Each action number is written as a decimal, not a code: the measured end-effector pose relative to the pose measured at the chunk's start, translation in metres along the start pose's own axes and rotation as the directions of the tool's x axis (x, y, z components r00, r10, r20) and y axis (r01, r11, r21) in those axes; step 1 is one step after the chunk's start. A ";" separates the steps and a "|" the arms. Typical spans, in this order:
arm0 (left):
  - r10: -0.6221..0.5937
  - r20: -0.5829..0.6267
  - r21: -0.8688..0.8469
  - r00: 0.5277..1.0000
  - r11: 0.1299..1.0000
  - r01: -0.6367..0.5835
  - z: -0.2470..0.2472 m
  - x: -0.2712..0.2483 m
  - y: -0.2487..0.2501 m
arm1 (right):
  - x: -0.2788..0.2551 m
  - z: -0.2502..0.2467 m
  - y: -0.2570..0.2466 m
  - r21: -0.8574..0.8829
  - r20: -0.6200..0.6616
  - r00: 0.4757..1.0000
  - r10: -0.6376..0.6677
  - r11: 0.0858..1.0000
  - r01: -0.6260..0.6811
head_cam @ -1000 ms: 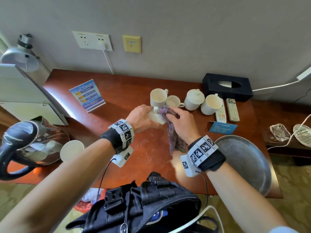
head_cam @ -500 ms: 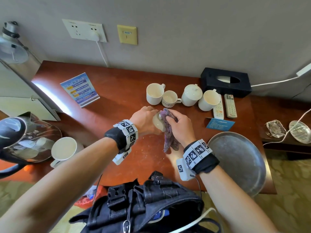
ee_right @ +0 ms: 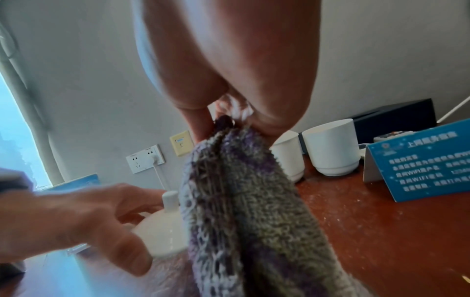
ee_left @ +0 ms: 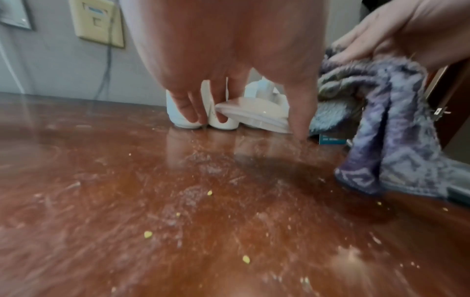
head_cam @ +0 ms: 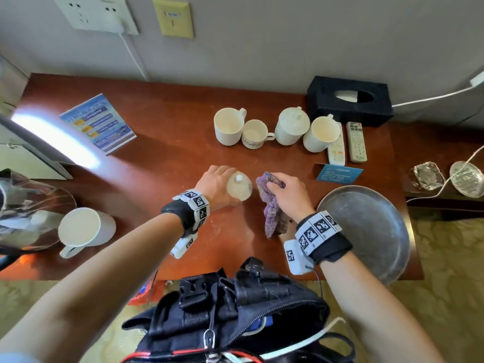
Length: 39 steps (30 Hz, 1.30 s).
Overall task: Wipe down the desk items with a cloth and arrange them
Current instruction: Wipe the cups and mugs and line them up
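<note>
My left hand (head_cam: 218, 183) grips a white ceramic cup lid (head_cam: 238, 186) with a small knob, just above the middle of the red-brown desk (head_cam: 162, 163). The lid (ee_left: 250, 116) sits between thumb and fingers in the left wrist view and shows as a white dome (ee_right: 162, 231) in the right wrist view. My right hand (head_cam: 286, 193) pinches a purple-grey cloth (head_cam: 271, 208) that hangs down beside the lid, a small gap apart. The cloth (ee_right: 249, 211) fills the right wrist view.
Several white cups (head_cam: 229, 125) stand in a row at the back, one lidded (head_cam: 292, 125). Two remotes (head_cam: 355, 141), a black tissue box (head_cam: 348, 99), a blue card (head_cam: 339, 174), a metal tray (head_cam: 366, 226) lie right. A tipped mug (head_cam: 83, 230), kettle and sign (head_cam: 97, 123) are left. Crumbs dot the desk.
The cloth was wrapped against the lid before; now my right hand has pulled it off to the right, and my left hand has lowered the lid toward the desk.
</note>
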<state>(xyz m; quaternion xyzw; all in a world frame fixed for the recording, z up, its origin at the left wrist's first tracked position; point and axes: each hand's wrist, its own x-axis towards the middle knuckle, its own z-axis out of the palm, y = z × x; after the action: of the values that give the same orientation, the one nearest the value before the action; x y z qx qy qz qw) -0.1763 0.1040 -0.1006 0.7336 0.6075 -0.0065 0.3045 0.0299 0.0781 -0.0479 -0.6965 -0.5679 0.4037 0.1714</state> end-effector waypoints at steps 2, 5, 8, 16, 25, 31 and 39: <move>0.007 0.017 0.083 1.000 0.997 -0.008 0.006 0.003 -0.003 | 0.001 -0.001 0.003 0.020 0.002 1.000 0.002 1.000 -0.002; -0.009 0.047 0.149 0.999 0.989 0.002 0.016 0.006 -0.008 | 0.004 -0.002 0.006 -0.016 0.023 1.000 -0.005 1.000 0.005; -0.025 0.052 0.185 0.998 0.983 0.015 0.023 0.008 -0.012 | 0.006 -0.003 0.008 -0.057 0.056 0.998 0.000 0.998 0.004; -0.096 0.018 0.191 0.995 0.978 0.090 0.037 0.007 -0.014 | 0.003 0.003 0.008 -0.102 0.111 0.993 0.033 0.995 -0.022; -0.121 -0.080 0.084 0.989 0.988 0.127 0.032 -0.007 -0.020 | -0.009 0.003 -0.008 -0.154 0.105 0.994 0.000 0.988 0.017; -0.194 -0.235 -0.061 0.952 0.981 0.185 -0.006 -0.046 -0.035 | -0.009 0.032 -0.050 -0.119 0.153 0.981 -0.122 0.983 0.141; -0.320 -0.395 -0.243 0.861 0.941 0.238 -0.062 -0.117 -0.078 | -0.004 0.096 -0.109 0.026 0.189 0.949 -0.251 0.968 0.250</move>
<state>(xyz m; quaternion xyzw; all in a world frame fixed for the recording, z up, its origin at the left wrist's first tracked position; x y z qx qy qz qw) -0.2986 0.0348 -0.0398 0.5893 0.7573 0.1675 0.2261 -0.1137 0.0855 -0.0291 -0.5769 -0.6652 0.4438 0.1665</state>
